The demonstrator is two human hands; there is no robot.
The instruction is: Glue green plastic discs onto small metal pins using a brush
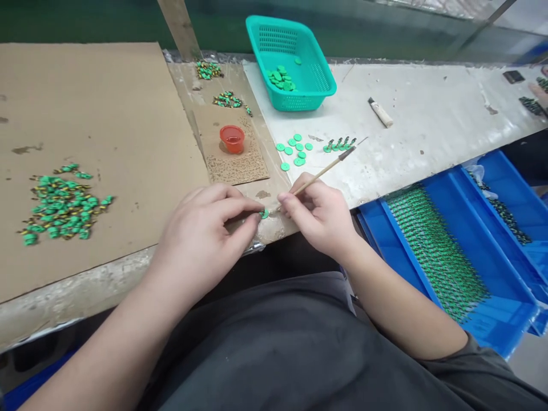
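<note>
Between the thumb and forefinger of my left hand (209,228) is a small green disc (265,214), held just over the table's front edge. The fingertips hide part of it. My right hand (323,217) grips a thin wooden stick (321,172) like a brush handle; its dark end section points up and away to the right. The stick's lower end is lost among the fingers close to the disc. Several loose green discs (299,146) lie beyond my right hand. Beside them stands a short row of green-based pieces with dark tops (339,144).
A red cup of liquid (232,140) sits on speckled cardboard (252,171). Behind is a green basket (321,94) holding discs. Small green, yellow and black figures (64,208) are heaped at left. A white tube (380,112) lies at right. Blue trays (509,302) stand below the edge.
</note>
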